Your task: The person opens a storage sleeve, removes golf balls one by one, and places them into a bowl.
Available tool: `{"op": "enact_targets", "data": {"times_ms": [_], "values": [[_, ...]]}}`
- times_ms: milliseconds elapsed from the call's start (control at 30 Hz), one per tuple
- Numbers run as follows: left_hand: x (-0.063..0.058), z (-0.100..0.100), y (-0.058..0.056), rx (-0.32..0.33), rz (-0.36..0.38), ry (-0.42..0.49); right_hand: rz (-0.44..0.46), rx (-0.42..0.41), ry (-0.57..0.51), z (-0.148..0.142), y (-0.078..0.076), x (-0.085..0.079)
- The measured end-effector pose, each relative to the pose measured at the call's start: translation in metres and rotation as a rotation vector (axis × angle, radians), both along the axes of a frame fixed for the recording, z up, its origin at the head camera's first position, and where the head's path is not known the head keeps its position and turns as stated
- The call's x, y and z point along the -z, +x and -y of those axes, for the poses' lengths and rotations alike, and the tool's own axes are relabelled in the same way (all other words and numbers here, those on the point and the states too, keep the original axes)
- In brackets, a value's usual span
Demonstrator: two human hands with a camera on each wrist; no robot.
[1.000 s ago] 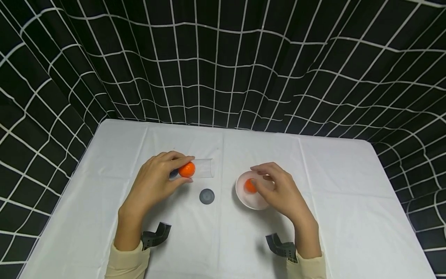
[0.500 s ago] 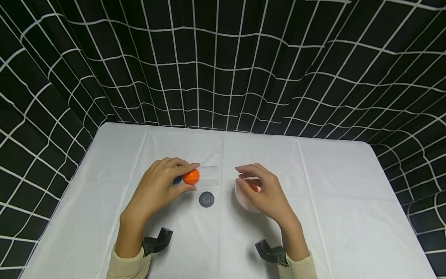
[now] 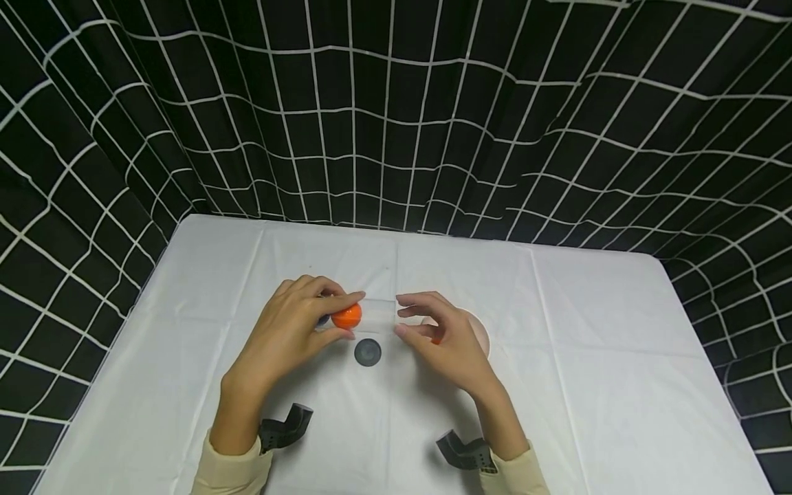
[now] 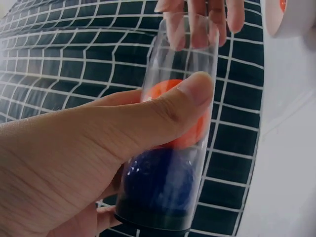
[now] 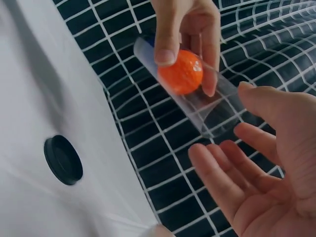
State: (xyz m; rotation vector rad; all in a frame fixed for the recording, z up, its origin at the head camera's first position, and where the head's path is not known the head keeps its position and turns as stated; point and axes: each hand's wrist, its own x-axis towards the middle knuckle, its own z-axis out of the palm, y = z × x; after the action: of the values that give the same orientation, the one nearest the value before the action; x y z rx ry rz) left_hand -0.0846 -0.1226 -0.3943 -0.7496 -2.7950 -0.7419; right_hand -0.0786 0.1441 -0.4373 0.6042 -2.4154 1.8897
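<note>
My left hand grips a clear plastic tube between thumb and fingers, holding it over the table. Inside lie an orange ball and, below it in the left wrist view, a dark blue ball next to the tube's dark closed end. The other end of the tube has no lid and points toward my right hand. Right thumb and fingers are spread around that rim, fingertips right at it, relaxed. A dark round lid lies on the table below the tube.
A pale bowl with another orange ball in it stands under and behind my right hand, partly hidden. White cloth covers the table. A black curtain with white grid lines hangs behind it.
My right hand has moved left from over the bowl to the tube's lidless end. My left hand has shifted slightly right with the tube. Lid and bowl have stayed put.
</note>
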Motion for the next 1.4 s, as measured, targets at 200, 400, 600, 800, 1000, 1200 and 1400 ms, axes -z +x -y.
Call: {"op": "enact_targets", "data": {"times_ms": [200, 400, 600, 800, 1000, 1200, 1400], "values": [[-0.001, 0.002, 0.0, 0.002, -0.025, -0.012, 0.081, -0.014, -0.061, 0.005, -0.003, 0.003], [-0.004, 0.003, 0.001, 0.0, -0.063, -0.012, 0.13, 0.004, -0.052, 0.008, -0.004, 0.005], [-0.007, 0.006, 0.0, -0.004, -0.084, -0.01, 0.165, 0.017, -0.058, 0.011, -0.003, 0.006], [-0.009, 0.009, 0.0, -0.015, -0.102, -0.005, 0.178, 0.016, -0.072, 0.011, -0.004, 0.005], [-0.01, 0.01, 0.0, -0.016, -0.118, -0.013, 0.18, 0.002, -0.073, 0.011, -0.004, 0.004], [-0.008, 0.01, 0.001, -0.008, -0.096, -0.03, 0.186, -0.01, -0.083, 0.012, -0.002, 0.007], [-0.008, 0.008, 0.002, -0.017, -0.083, -0.028, 0.184, 0.02, -0.056, 0.01, 0.0, 0.005]]}}
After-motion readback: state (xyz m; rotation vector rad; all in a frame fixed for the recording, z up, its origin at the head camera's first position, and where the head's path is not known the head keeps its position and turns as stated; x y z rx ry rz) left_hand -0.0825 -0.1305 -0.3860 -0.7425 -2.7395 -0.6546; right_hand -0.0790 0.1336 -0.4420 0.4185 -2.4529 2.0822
